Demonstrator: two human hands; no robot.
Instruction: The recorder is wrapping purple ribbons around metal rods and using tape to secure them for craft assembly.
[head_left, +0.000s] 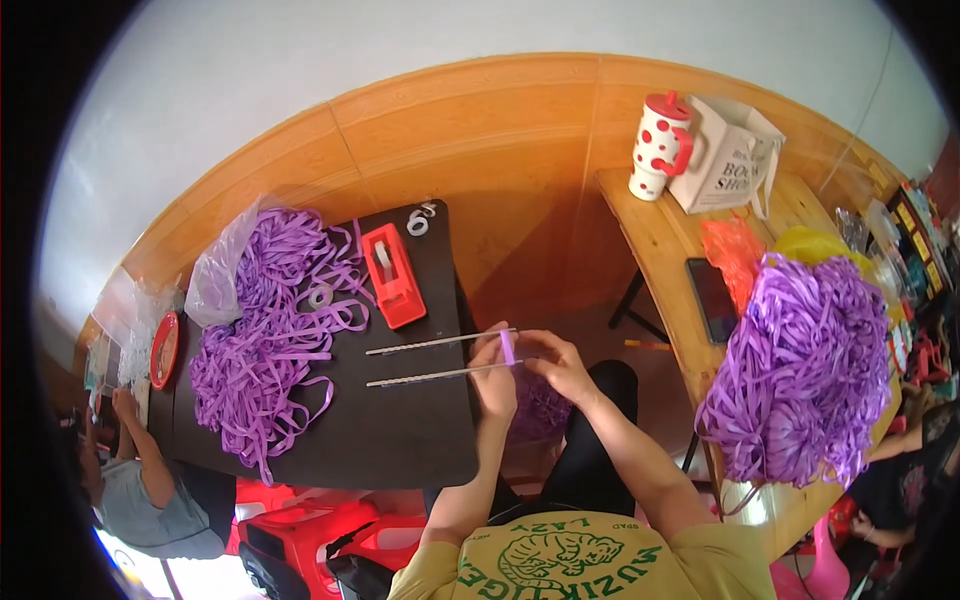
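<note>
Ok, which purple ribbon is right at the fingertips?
The short band across the two metal rods; the left heap on the black table and right heap on the wooden table lie tangled, farther off.

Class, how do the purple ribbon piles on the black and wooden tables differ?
The left pile sprawls with loose strands; the right pile is a rounded mound. The left pile has a translucent bag beside it; the right pile, yellow plastic behind it. Both are tangled purple ribbon.
</note>
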